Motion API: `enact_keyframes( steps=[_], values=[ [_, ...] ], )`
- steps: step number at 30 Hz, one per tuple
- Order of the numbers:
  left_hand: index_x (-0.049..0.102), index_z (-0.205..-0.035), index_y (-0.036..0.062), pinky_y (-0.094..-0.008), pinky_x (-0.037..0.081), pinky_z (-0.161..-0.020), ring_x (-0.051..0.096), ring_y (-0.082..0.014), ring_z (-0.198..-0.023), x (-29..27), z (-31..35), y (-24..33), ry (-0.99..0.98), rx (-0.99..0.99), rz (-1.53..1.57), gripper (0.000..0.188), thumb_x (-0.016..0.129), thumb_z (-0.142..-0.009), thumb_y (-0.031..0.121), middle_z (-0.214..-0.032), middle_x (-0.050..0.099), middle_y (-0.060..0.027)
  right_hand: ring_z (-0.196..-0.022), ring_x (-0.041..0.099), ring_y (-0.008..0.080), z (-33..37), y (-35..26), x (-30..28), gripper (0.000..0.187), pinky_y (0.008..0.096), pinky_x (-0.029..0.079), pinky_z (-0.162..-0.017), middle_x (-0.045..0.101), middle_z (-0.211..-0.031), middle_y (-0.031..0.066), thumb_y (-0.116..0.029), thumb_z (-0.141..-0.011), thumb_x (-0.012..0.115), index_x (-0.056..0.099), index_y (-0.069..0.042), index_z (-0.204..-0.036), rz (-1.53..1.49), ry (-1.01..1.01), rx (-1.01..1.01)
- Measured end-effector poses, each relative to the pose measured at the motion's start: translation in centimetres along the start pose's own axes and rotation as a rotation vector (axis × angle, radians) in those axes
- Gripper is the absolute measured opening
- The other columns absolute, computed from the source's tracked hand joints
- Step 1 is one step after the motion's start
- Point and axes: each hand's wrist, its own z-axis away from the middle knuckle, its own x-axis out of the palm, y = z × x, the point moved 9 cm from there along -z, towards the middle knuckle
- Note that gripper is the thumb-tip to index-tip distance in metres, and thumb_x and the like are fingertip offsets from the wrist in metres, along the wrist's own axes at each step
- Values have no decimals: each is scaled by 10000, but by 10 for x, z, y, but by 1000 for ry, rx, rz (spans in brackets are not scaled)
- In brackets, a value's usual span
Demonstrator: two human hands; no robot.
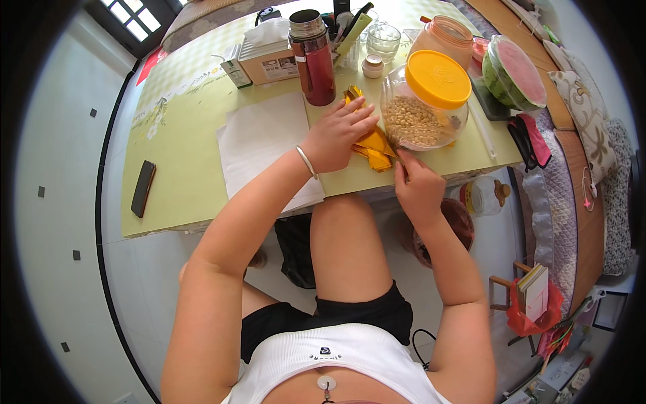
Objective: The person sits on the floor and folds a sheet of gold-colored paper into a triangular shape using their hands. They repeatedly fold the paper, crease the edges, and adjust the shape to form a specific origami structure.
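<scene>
Head view: your left hand [340, 135] lies fingers out, slightly spread, palm down on the crumpled gold foil [374, 143], pressing more than gripping. Your right hand [420, 185] is curled, thumb and finger pinching the foil's right tip; the exact pinch is tiny and partly hidden. So the foil sits under your left fingers, poking out past them ahead and on the near side, and runs right to your other hand.

Edges: the front edge of the table [185, 161] passes under your left forearm and right by your right fist, which overlaps it in this view. Right below that fist, past the edge, is a bin [457, 229].

Room: tight ahead. The nut jar [420, 124] with its yellow lid is just ahead of your right fingertips, close to the foil. The red thermos [316, 74] stands just ahead of your left knuckles, a small jar [372, 66] further on. White paper [262, 145] spreads left of your left hand, reaching its wrist. Your widest room is left beyond that paper: open tabletop out to the phone [143, 188], near the left edge.
</scene>
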Motion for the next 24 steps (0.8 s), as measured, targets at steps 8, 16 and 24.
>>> enact_keyframes(
  steps=[8,16,24],
  values=[
    [587,-1303,-1,-437,387,-1143,481,-339,-1375,16,21,-7,-132,-24,68,500,559,-804,-23,-1445,543,-185,-761,672,278,-5,-16,3,243,377,549,-668,662,-922,70,-81,-829,707,730,-92,-1070,13,16,-79],
    [594,-1333,24,-426,449,-1091,550,-330,-1305,15,26,-13,-76,-90,149,508,541,-831,-41,-1390,601,-149,-809,681,292,0,-12,5,264,392,556,-724,681,-952,80,-44,-823,695,736,-85,-1080,20,39,-25],
    [651,-1308,110,-458,392,-1138,544,-314,-1328,11,31,-20,-67,-132,232,520,540,-838,-82,-1381,623,-106,-744,679,295,5,-9,3,281,382,551,-669,682,-882,83,-15,-815,686,746,-99,-1077,-180,94,57]
  ],
)
